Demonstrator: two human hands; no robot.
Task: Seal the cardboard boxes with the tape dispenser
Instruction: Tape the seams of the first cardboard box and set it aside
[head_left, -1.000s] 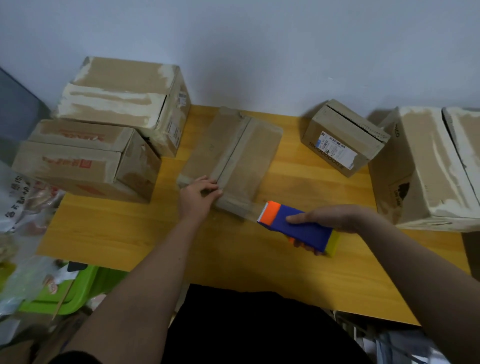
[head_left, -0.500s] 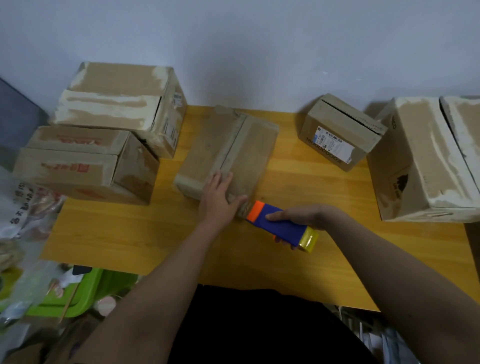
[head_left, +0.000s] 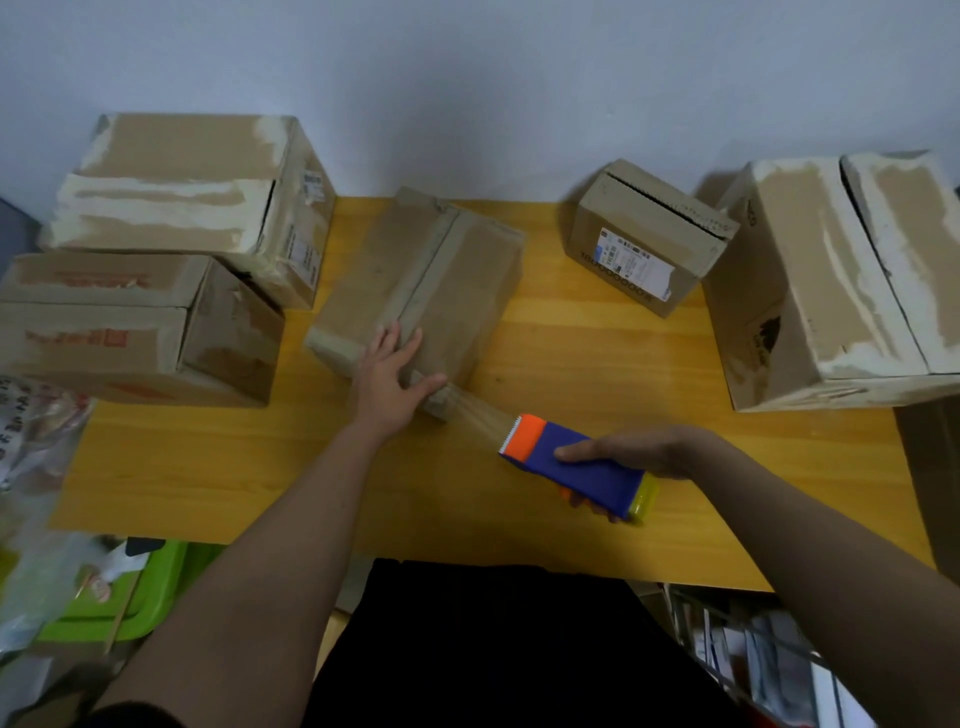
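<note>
While my left hand (head_left: 387, 382) presses flat, fingers spread, on the middle box (head_left: 415, 283), my right hand (head_left: 631, 452) grips the tape dispenser (head_left: 576, 467) near it, tape (head_left: 480, 418) stretched between.

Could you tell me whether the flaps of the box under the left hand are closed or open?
Closed: the middle box's flaps lie flat, meeting along its centre seam, left hand pressing them down.

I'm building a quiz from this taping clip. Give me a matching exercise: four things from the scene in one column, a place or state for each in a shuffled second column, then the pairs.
Things:
1. left hand
2. dispenser
3. labelled box
4. green bin

Places or states:
A. below the table's left edge
B. held in the right hand
C. pressed flat on the middle box
D. far side of the table, slit top

Pairs: 1-C, 2-B, 3-D, 4-A
</note>
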